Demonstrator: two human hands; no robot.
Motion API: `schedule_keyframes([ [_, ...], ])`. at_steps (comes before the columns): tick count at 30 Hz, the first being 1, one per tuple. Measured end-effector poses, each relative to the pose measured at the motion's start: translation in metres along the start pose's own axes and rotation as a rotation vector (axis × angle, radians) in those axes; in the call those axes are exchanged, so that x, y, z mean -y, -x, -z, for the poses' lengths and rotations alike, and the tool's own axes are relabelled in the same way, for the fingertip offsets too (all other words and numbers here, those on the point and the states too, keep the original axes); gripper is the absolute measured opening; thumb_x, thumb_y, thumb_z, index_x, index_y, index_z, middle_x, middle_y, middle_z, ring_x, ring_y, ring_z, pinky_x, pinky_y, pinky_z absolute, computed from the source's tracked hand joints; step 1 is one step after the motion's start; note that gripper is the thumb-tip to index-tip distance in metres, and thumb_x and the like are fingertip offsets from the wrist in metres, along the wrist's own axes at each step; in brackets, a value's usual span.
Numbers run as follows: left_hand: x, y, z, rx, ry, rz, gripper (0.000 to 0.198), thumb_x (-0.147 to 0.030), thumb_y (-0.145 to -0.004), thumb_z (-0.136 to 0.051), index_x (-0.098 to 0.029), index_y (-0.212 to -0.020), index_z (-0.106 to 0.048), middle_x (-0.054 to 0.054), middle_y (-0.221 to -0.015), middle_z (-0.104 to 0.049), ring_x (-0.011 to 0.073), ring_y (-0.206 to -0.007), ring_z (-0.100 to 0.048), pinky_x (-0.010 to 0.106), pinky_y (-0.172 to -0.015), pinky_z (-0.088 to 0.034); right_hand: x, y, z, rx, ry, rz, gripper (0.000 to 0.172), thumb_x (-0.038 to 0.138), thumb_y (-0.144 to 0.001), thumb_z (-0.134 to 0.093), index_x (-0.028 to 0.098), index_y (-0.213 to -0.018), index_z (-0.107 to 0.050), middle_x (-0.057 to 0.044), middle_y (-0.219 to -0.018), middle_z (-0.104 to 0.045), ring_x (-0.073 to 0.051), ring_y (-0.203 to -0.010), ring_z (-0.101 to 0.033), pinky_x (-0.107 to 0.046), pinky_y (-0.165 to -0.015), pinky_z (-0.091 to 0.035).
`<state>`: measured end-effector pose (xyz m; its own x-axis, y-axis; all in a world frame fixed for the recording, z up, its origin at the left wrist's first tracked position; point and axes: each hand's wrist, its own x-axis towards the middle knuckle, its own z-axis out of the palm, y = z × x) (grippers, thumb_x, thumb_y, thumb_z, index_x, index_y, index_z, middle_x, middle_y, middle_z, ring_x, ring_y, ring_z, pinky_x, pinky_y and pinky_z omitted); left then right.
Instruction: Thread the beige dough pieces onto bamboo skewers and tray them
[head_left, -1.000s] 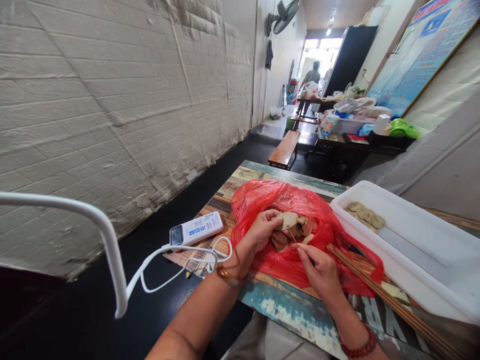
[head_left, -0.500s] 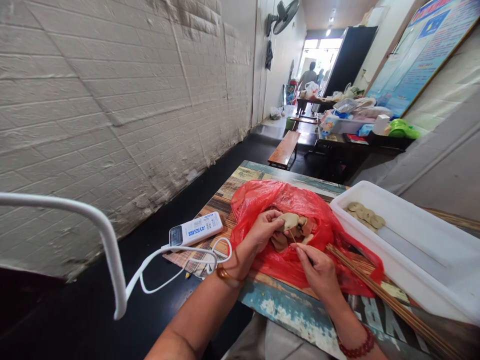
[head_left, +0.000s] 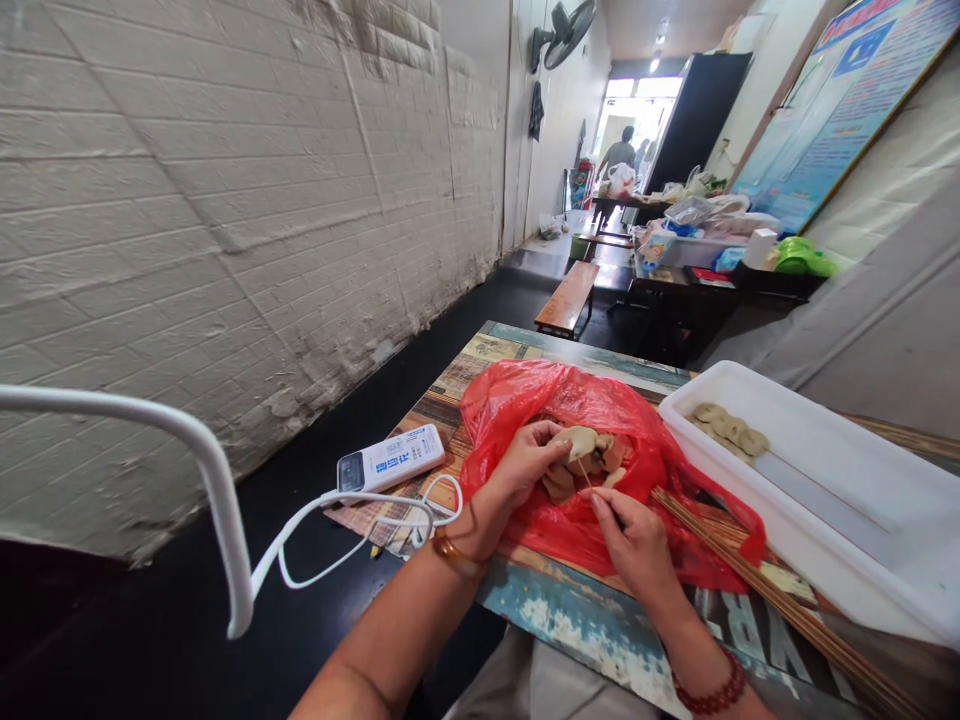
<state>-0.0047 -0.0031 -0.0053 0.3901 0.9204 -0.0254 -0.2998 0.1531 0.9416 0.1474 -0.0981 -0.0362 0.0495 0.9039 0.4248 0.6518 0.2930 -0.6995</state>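
1. Bench (head_left: 570, 620): plank-patterned top; teal band along near edge, worn in white patches.
2. Bag (head_left: 502, 400): red plastic, open, spread across the middle.
3. Power bank (head_left: 394, 462): white, blue lettering, flat at left edge.
4. Cable (head_left: 229, 520): white, looped beside item 3, partly over the edge.
5. Tub (head_left: 795, 540): white, long, right side.
6. Skewers (head_left: 765, 582): one bundle, slantwise, far tips on item 2.

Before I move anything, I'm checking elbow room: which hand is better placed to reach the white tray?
Likely the right hand: it is nearer the white tray and pinches the thin stick. The left hand is farther off, holding a beige slice over the red bag.
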Motion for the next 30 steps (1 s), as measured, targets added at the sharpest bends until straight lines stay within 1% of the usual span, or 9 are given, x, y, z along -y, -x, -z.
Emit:
schedule_keyframes([
  [9,0.0009,-0.0014,-0.0003,0.002,0.008,0.041,0.034,-0.037,-0.060,-0.077,-0.012,-0.074,-0.058,-0.001,-0.065,-0.057,0.0058,-0.051,-0.046,0.017,-0.049,-0.032,0.0044,-0.0016,0.0003,-0.013,0.005,0.009,0.032,0.034,-0.093,-0.041,0.019,-0.087,-0.068,-0.008,-0.084,-0.074,-0.021,-0.077,-0.069,-0.031,-0.072,-0.054],
  [15,0.0016,-0.0015,0.0002,0.020,-0.003,0.061,0.035,-0.039,-0.059,-0.077,-0.012,-0.072,-0.058,-0.001,-0.063,-0.056,0.0055,-0.049,-0.045,0.017,-0.047,-0.030,0.0038,-0.0027,-0.0009,-0.001,-0.011,-0.009,0.032,0.035,-0.093,-0.041,0.019,-0.088,-0.069,-0.007,-0.084,-0.073,-0.021,-0.078,-0.069,-0.030,-0.072,-0.053],
  [19,0.0016,-0.0017,0.0007,0.056,0.019,0.088,0.037,-0.039,-0.059,-0.078,-0.012,-0.075,-0.060,-0.001,-0.064,-0.056,0.0056,-0.050,-0.045,0.017,-0.048,-0.031,0.0049,-0.0045,-0.0004,0.008,-0.044,-0.043,0.033,0.035,-0.092,-0.042,0.019,-0.089,-0.070,-0.007,-0.085,-0.073,-0.021,-0.080,-0.067,-0.029,-0.073,-0.051],
  [22,0.0003,-0.0025,-0.0007,0.047,0.068,0.068,0.038,-0.041,-0.062,-0.076,-0.011,-0.082,-0.064,0.001,-0.071,-0.060,0.0076,-0.057,-0.049,0.019,-0.053,-0.035,0.0054,-0.0055,0.0011,0.031,-0.091,-0.089,0.035,0.038,-0.092,-0.041,0.018,-0.090,-0.071,-0.006,-0.076,-0.071,-0.019,-0.071,-0.066,-0.026,-0.064,-0.051],
  [25,-0.0016,-0.0028,-0.0034,0.017,0.153,0.046,0.041,-0.045,-0.066,-0.072,-0.011,-0.090,-0.067,0.007,-0.082,-0.065,0.0133,-0.071,-0.056,0.022,-0.062,-0.041,0.0056,-0.0052,0.0021,0.057,-0.161,-0.132,0.039,0.042,-0.092,-0.041,0.017,-0.090,-0.071,-0.001,-0.059,-0.062,-0.016,-0.054,-0.057,-0.023,-0.051,-0.045],
  [27,-0.0020,-0.0023,-0.0053,0.028,0.199,0.083,0.042,-0.047,-0.068,-0.071,-0.011,-0.089,-0.068,0.009,-0.085,-0.066,0.0157,-0.074,-0.058,0.024,-0.064,-0.042,0.0059,-0.0046,0.0018,0.062,-0.207,-0.153,0.040,0.044,-0.091,-0.042,0.016,-0.089,-0.070,0.001,-0.055,-0.055,-0.014,-0.050,-0.051,-0.022,-0.048,-0.042],
  [30,-0.0006,-0.0012,-0.0065,0.094,0.226,0.149,0.042,-0.043,-0.064,-0.075,-0.012,-0.092,-0.068,0.008,-0.085,-0.066,0.0150,-0.071,-0.058,0.023,-0.061,-0.042,0.0065,-0.0043,-0.0003,0.059,-0.249,-0.188,0.039,0.045,-0.091,-0.044,0.015,-0.089,-0.070,0.002,-0.055,-0.052,-0.013,-0.050,-0.050,-0.022,-0.049,-0.041],
])
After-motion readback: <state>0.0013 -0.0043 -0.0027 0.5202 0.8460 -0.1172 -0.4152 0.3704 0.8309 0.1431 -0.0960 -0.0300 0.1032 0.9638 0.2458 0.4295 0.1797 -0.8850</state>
